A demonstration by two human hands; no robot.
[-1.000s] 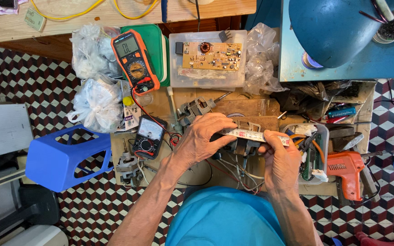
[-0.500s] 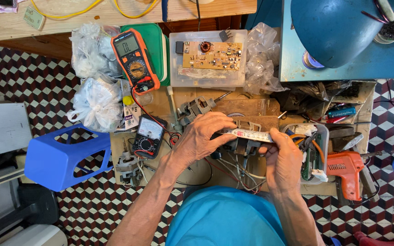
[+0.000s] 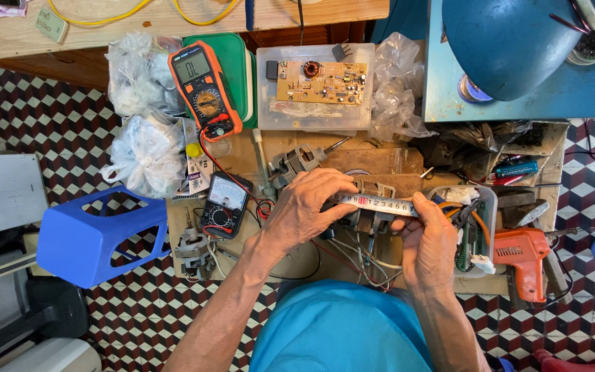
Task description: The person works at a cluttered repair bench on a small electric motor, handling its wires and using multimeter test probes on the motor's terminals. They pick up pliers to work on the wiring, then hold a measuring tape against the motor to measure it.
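Stretching a measuring tape [image 3: 374,204] across a small motor [image 3: 363,217] just right of the black meter [image 3: 223,207], left hand [image 3: 304,210] and right hand [image 3: 427,244] pinch its ends; measuring is underway, unfinished.

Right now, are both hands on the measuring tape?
Yes: the left hand pinches one end of the measuring tape and the right hand holds the other.

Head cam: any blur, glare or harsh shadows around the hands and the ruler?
Head view: light is soft and even, with no hard shadows. The left hand and right hand are sharp, and the ruler between them shows crisp marks without glare. The orange meter is in focus too. Only mild sheen on the plastic bags. No clear edge distortion.
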